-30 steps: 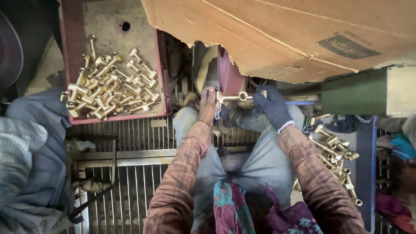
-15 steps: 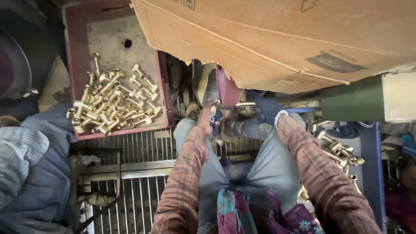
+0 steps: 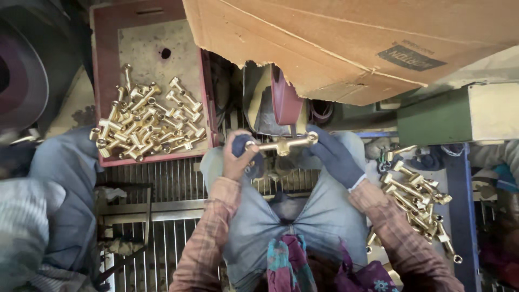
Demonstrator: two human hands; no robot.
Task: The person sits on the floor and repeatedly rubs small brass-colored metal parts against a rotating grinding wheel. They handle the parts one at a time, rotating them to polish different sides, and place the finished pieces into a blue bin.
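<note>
Metal grating floor [image 3: 162, 216] lies below. Both hands' fingers close on a brass tee fitting [image 3: 282, 145]: left hand [image 3: 240, 157] at its left end, gloved right hand [image 3: 332, 157] at its right, before the maroon wheel [image 3: 284, 103]. Far left, a red tray [image 3: 102, 81] holds more fittings [image 3: 146, 121].

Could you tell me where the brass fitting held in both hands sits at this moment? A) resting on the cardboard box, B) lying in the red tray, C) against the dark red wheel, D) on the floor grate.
C: the left hand and gloved right hand hold the brass fitting up at the dark red wheel, apart from the red tray.
</note>
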